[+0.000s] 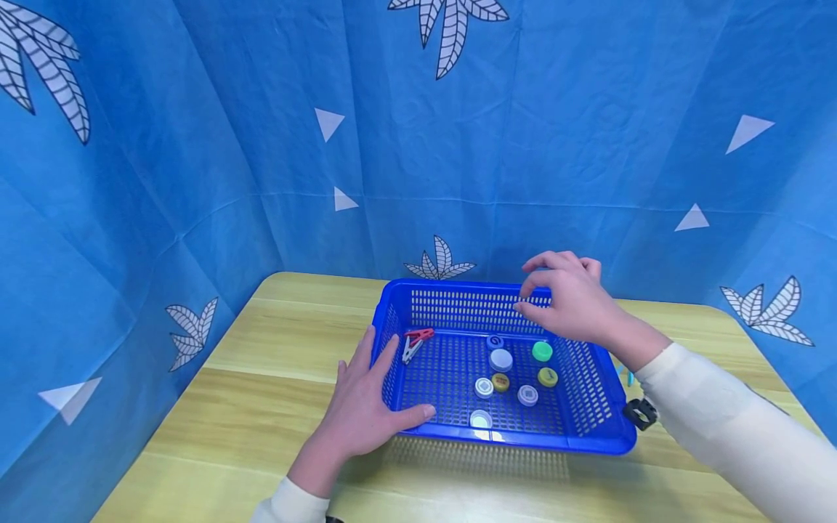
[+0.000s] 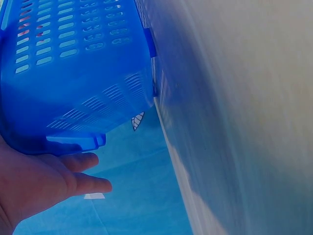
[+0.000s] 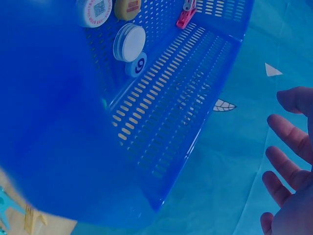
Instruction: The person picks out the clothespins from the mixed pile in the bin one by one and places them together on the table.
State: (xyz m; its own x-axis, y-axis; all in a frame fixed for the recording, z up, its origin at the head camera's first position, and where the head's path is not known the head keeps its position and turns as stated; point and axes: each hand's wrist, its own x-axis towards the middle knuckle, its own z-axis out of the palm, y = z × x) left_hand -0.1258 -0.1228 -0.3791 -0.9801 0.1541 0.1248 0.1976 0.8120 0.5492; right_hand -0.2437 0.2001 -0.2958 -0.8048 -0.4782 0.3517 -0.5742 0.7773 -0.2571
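A blue plastic basket stands on the table, holding several bottle caps and, at its left end, a red clothespin with a white clothespin beside it. Among the caps are a green cap, a yellow cap and a white cap. My left hand rests against the basket's left end, fingers straight, with the thumb over the near rim. Above the far right part of the basket hovers my right hand, its fingers loosely bent and spread, nothing between them.
On the table, right of the basket and partly behind the right forearm, lie a teal clothespin and a yellow clothespin. A blue patterned cloth hangs around the table's back and sides.
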